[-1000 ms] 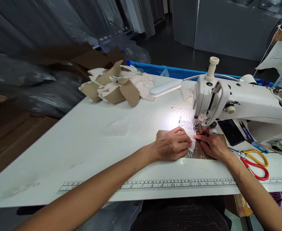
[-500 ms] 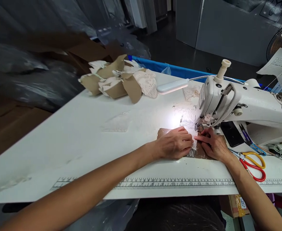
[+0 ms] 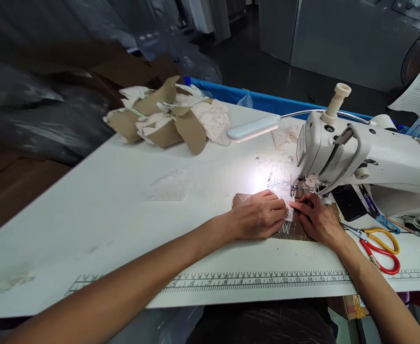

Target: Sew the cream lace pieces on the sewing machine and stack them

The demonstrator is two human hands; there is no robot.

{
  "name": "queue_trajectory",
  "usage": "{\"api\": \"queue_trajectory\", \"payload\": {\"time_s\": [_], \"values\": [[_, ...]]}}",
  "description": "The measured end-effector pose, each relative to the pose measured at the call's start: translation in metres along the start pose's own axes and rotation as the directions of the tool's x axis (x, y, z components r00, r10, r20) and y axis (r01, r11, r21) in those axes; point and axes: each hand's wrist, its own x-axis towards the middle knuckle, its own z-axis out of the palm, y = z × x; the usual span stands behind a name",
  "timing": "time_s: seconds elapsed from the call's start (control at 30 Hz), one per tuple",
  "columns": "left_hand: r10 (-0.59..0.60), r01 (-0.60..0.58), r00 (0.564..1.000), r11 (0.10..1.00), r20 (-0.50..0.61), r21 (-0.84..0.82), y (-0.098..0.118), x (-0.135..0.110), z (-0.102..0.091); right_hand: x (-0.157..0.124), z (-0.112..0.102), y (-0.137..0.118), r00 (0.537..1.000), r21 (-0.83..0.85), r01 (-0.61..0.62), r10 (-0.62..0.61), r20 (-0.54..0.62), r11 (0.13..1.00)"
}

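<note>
A strip of white lace [image 3: 280,173] lies under the lit needle area of a white sewing machine [image 3: 339,148]. My left hand [image 3: 262,215] is closed, its bent fingers gripping the lace just in front of the presser foot [image 3: 297,192]. Close by on the right, my right hand [image 3: 319,217] pinches at the lace's right edge, index finger stretched toward the left fingertips. Both hands rest over the brown plate [image 3: 297,229] of the machine bed. The fingertips' exact hold is partly hidden.
Scissors with red and yellow handles [image 3: 382,246] lie right of my right hand, near blue-handled snips [image 3: 387,222] and a black phone [image 3: 349,201]. Bundled lace with brown card [image 3: 170,119] sits at the back left. A lamp [image 3: 254,129] hangs over the table; a printed ruler [image 3: 238,282] runs along its front edge.
The camera view has shifted slightly, so the table and machine sit a little differently in the picture. Both hands keep nearly the same place on the lace.
</note>
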Motion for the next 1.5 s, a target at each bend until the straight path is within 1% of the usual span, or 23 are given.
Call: {"api": "queue_trajectory", "payload": {"time_s": [0.07, 0.17, 0.3, 0.37, 0.43, 0.5, 0.6, 0.67, 0.7, 0.77, 0.83, 0.87, 0.93, 1.0, 1.1, 1.2, 1.3, 1.4, 1.5], "values": [[0.025, -0.025, 1.0, 1.0, 0.012, 0.005, -0.001, -0.001, 0.001, 0.002, 0.0, -0.004, 0.998, -0.043, -0.053, 0.054, 0.038, 0.998], [0.018, -0.018, 1.0, 1.0, 0.016, 0.008, -0.002, -0.001, 0.002, 0.004, 0.0, -0.01, 0.991, -0.085, -0.111, 0.117, 0.068, 0.99], [-0.005, 0.005, 1.0, 1.0, 0.019, -0.009, -0.002, -0.002, 0.003, 0.006, 0.0, -0.013, 0.987, -0.106, -0.123, 0.133, 0.091, 0.987], [-0.013, 0.014, 1.0, 1.0, 0.016, -0.016, -0.002, -0.002, 0.003, 0.005, 0.002, -0.01, 0.989, -0.09, -0.119, 0.126, 0.079, 0.989], [-0.015, 0.015, 1.0, 1.0, 0.006, -0.021, -0.002, -0.002, 0.003, 0.003, 0.003, -0.006, 0.996, -0.018, -0.09, 0.09, 0.024, 0.996], [-0.005, 0.005, 1.0, 1.0, -0.01, -0.023, -0.002, -0.002, 0.002, 0.0, 0.004, 0.0, 0.994, 0.108, -0.07, 0.079, -0.08, 0.992], [0.02, -0.021, 0.999, 1.0, -0.044, -0.017, -0.003, -0.002, 0.001, -0.002, 0.004, 0.008, 0.958, 0.262, -0.103, 0.167, -0.233, 0.959], [0.037, -0.038, 0.997, 0.999, -0.06, -0.008, -0.004, -0.002, 0.001, -0.003, 0.004, 0.011, 0.936, 0.294, -0.114, 0.201, -0.289, 0.949], [0.043, -0.043, 0.997, 0.999, -0.063, -0.003, -0.004, -0.002, 0.001, -0.003, 0.004, 0.012, 0.936, 0.297, -0.097, 0.188, -0.298, 0.95], [0.044, -0.043, 0.998, 0.999, -0.055, 0.007, -0.005, -0.001, 0.002, -0.002, 0.004, 0.011, 0.957, 0.277, -0.031, 0.109, -0.27, 0.96], [0.036, -0.035, 0.999, 0.999, -0.041, 0.015, -0.005, -0.001, 0.003, -0.002, 0.004, 0.009, 0.981, 0.219, 0.021, 0.023, -0.195, 0.976], [0.035, -0.034, 0.999, 0.999, -0.039, 0.021, -0.005, -0.001, 0.004, -0.001, 0.004, 0.008, 0.988, 0.179, 0.03, -0.002, -0.155, 0.983], [0.055, -0.052, 0.997, 0.998, -0.059, 0.042, -0.005, 0.0, 0.003, -0.001, 0.004, 0.006, 0.995, 0.112, 0.019, -0.008, -0.097, 0.994], [0.098, -0.09, 0.99, 0.993, -0.104, 0.081, -0.005, 0.002, 0.001, -0.001, 0.003, 0.005, 0.997, 0.084, 0.008, -0.002, -0.076, 0.996], [0.156, -0.139, 0.978, 0.983, -0.142, 0.121, -0.005, 0.004, -0.004, -0.001, 0.003, 0.006, 0.998, 0.077, 0.008, -0.002, -0.07, 0.997], [0.184, -0.173, 0.975, 0.98, -0.121, 0.097, -0.005, 0.005, -0.009, -0.002, 0.004, 0.007, 0.997, 0.093, -0.006, 0.013, -0.072, 0.996], [0.215, -0.207, 0.969, 0.976, -0.124, 0.07, -0.005, 0.005, -0.008, -0.001, 0.004, 0.008, 0.993, 0.202, 0.011, 0.014, -0.12, 0.979], [0.194, -0.189, 0.972, 0.981, -0.133, 0.051, -0.005, 0.005, -0.007, 0.0, 0.002, 0.009, 0.981, 0.342, -0.013, 0.078, -0.176, 0.939], [0.156, -0.153, 0.982, 0.988, -0.105, 0.033, -0.005, 0.005, -0.006, 0.0, 0.001, 0.01, 0.97, 0.383, -0.049, 0.136, -0.203, 0.922]]}}
